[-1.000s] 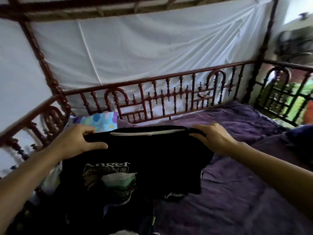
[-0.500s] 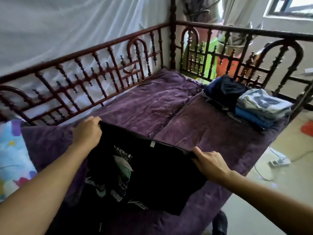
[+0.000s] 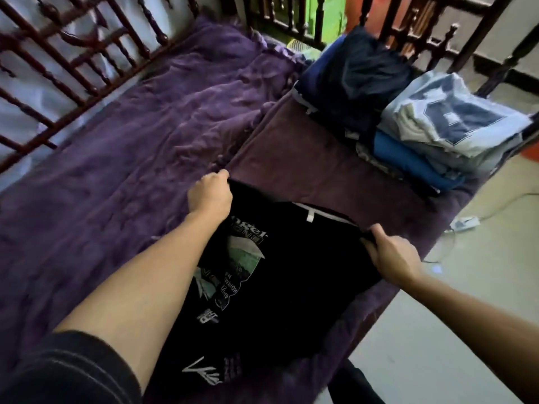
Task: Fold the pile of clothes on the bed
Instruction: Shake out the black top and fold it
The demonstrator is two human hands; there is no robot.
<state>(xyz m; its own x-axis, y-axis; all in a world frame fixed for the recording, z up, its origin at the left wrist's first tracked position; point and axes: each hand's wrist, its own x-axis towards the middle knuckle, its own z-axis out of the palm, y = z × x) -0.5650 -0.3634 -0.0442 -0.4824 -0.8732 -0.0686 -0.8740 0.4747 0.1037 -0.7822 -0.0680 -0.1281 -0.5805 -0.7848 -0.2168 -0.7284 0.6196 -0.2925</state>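
A black T-shirt (image 3: pixel 291 275) with a green and white print lies spread on the purple bed cover (image 3: pixel 122 158), its collar pointing away from me. My left hand (image 3: pixel 210 195) grips the shirt's left shoulder edge. The right shoulder edge is gripped by my right hand (image 3: pixel 392 255), near the bed's right side. A stack of folded clothes (image 3: pixel 437 129), pale blue on top and blue below, sits at the far right of the bed beside a dark folded pile (image 3: pixel 355 74).
A dark red wooden railing (image 3: pixel 73 62) runs along the far and left sides of the bed. A maroon cloth (image 3: pixel 306 161) lies under the shirt and stacks. On the right is the floor (image 3: pixel 437 330) with a power strip (image 3: pixel 463 223) and cable.
The view swung right from the unfolded pile at the left end. Both hands carried the black T-shirt to the right and lowered it flat onto the bed near the folded stacks.
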